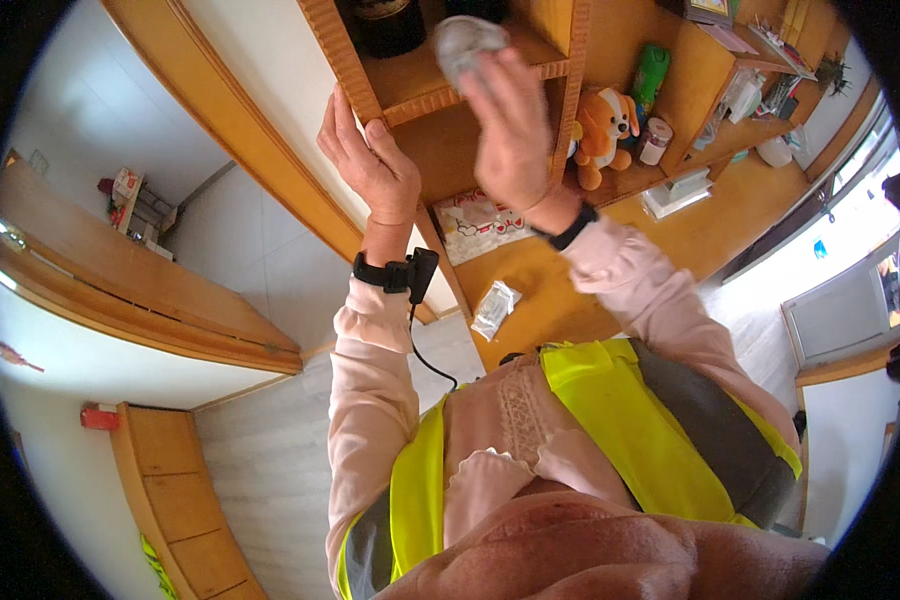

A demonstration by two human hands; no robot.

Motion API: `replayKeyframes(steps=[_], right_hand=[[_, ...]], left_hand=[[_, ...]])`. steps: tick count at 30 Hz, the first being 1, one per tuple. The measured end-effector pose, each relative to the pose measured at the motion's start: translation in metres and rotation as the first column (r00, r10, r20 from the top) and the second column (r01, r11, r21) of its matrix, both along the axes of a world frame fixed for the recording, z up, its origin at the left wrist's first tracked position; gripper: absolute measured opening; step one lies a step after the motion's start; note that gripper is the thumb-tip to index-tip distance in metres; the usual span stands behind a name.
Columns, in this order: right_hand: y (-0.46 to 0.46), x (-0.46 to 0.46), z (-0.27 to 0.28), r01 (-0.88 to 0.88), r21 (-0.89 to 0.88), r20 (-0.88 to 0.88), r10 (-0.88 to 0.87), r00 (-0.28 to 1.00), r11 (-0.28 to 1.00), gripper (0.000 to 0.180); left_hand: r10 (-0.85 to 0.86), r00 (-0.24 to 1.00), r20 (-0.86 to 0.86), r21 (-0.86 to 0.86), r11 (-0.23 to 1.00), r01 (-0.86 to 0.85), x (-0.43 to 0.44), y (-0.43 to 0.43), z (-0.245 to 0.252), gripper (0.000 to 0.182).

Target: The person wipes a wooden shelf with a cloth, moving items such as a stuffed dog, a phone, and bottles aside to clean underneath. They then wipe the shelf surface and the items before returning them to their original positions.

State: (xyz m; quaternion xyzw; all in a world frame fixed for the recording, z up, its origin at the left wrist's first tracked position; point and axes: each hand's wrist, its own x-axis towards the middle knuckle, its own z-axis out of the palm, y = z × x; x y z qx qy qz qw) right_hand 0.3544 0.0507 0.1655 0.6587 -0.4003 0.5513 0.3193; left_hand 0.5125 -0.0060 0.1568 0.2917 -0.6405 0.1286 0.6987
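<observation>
My right hand (pixel 514 139), blurred, holds a crumpled grey-white cloth (pixel 469 46) at the upper compartment of a wooden shelf unit (pixel 424 103). The cloth is above the shelf board's ridged front edge; contact with the board cannot be made out. My left hand (pixel 375 161) grips the unit's left upright, fingers along its outer side and thumb at the front. A dark jar or canister (pixel 390 30) stands in the compartment, left of the cloth. Beneath my right hand, a white mat with red drawings (pixel 476 225) lies on the wooden desktop (pixel 562 289).
A small clear plastic packet (pixel 496 309) lies near the desktop's front edge. To the right, a plush dog (pixel 601 135), a green bottle (pixel 651 75) and a lidded jar (pixel 655 141) occupy a shelf. White boxes (pixel 679 193) rest below. A wooden door frame (pixel 262 142) borders the left.
</observation>
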Motion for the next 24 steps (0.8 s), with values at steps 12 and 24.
replayKeyframes(steps=[12, 24], right_hand=[[0.007, -0.062, 0.02, 0.172, -0.013, -0.148, -0.172, 0.974, 0.985, 0.055], [0.011, -0.075, 0.092, 0.625, 0.008, -0.759, -0.402, 0.512, 0.781, 0.032]], left_hand=[[0.001, 1.0, 0.031, -0.01, 1.0, -0.001, 0.001, 0.001, 0.002, 0.045], [0.007, 0.999, 0.034, -0.007, 1.0, -0.007, 0.003, -0.003, 0.0, 0.047]])
